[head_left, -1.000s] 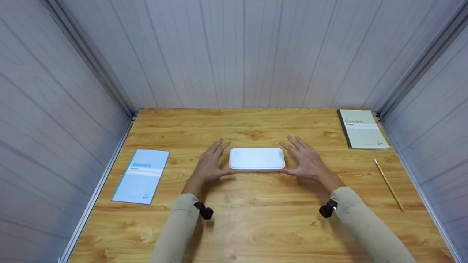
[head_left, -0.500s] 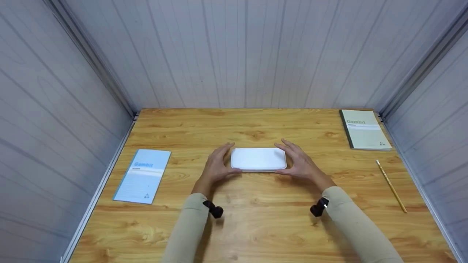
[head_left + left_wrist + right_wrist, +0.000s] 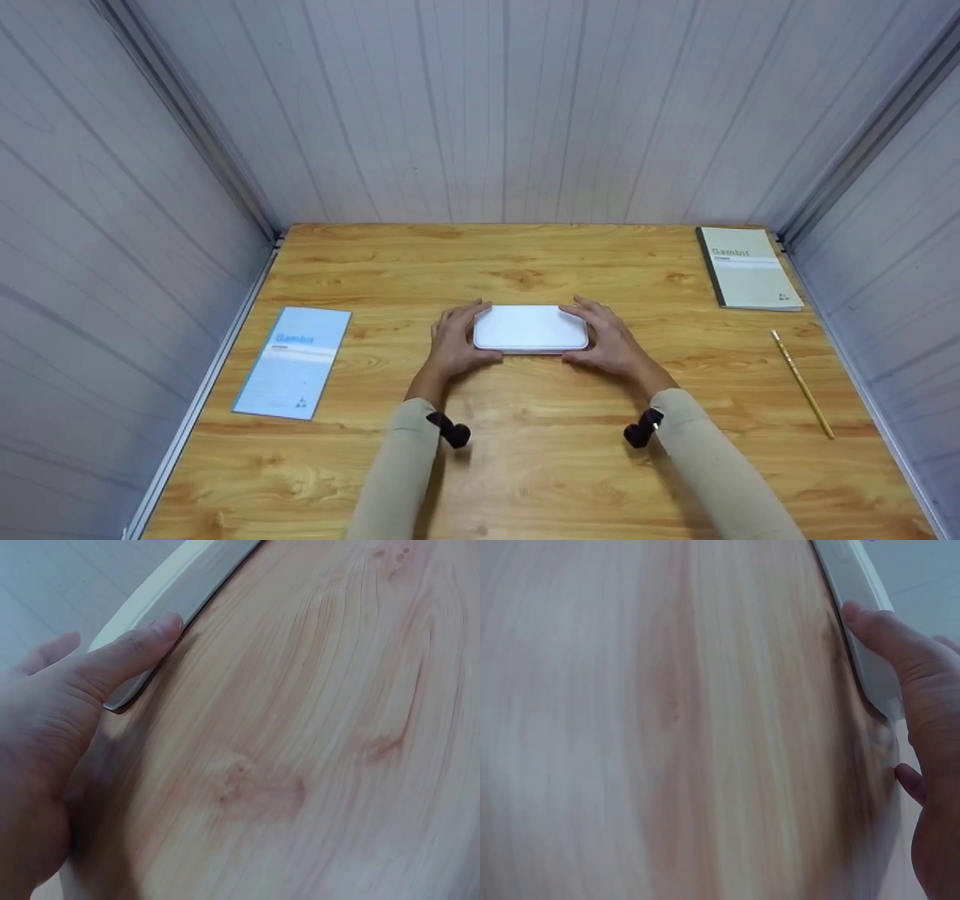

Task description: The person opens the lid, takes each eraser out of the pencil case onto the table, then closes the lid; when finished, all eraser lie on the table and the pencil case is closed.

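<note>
A flat white box (image 3: 530, 328) with rounded corners lies lengthwise across the middle of the wooden table (image 3: 517, 465). My left hand (image 3: 452, 341) grips its left end, thumb along the near side and fingers at the far corner. At the other end my right hand (image 3: 613, 341) holds it the same way, mirrored. In the left wrist view the left thumb (image 3: 139, 649) presses against the side wall of the box (image 3: 199, 585). The right wrist view has the right thumb (image 3: 881, 634) on the side wall too. Most other fingertips are hidden in both wrist views.
A blue notebook (image 3: 292, 364) lies on the left of the table. At the back right corner is a cream notebook (image 3: 750, 270) with a dark spine, and a pencil (image 3: 802, 386) lies in front of it. Pale panel walls (image 3: 495, 112) enclose the back and both sides.
Both hands have moved inward from beside the box and closed on its two ends, fingers now over the far corners and thumbs on the near side. The box stays in place.
</note>
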Motion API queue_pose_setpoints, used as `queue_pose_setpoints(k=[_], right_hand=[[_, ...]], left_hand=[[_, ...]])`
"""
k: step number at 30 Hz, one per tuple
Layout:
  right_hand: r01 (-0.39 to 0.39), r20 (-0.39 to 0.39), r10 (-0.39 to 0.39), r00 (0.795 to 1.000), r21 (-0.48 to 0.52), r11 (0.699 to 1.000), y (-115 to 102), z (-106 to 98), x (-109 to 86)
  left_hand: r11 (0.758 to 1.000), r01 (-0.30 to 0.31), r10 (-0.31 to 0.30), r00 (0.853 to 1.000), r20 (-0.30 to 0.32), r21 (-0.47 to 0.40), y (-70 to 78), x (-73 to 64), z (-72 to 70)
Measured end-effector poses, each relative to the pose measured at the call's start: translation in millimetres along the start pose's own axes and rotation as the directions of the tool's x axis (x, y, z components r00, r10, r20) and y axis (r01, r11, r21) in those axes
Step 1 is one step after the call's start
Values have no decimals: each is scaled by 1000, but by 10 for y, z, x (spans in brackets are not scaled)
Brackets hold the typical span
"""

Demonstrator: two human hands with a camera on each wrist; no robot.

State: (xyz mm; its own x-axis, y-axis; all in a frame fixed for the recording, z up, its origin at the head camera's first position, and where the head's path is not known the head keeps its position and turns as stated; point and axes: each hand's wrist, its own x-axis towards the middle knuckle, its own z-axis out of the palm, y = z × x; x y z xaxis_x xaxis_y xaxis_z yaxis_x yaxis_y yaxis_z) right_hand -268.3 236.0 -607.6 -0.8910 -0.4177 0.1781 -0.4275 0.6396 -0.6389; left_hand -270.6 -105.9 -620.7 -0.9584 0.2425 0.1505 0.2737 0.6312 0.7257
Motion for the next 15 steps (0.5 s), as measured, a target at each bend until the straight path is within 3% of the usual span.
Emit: queue_pose_setpoints(k=[10, 15], right_hand=[[-100, 25, 97, 995, 111, 989, 7, 83, -5], [-105, 39, 100, 994, 136, 985, 18, 86, 10]], left_hand=[[999, 34, -33, 999, 33, -20, 19, -4, 0], [999, 36, -36, 999, 18, -22, 10, 4, 4]])
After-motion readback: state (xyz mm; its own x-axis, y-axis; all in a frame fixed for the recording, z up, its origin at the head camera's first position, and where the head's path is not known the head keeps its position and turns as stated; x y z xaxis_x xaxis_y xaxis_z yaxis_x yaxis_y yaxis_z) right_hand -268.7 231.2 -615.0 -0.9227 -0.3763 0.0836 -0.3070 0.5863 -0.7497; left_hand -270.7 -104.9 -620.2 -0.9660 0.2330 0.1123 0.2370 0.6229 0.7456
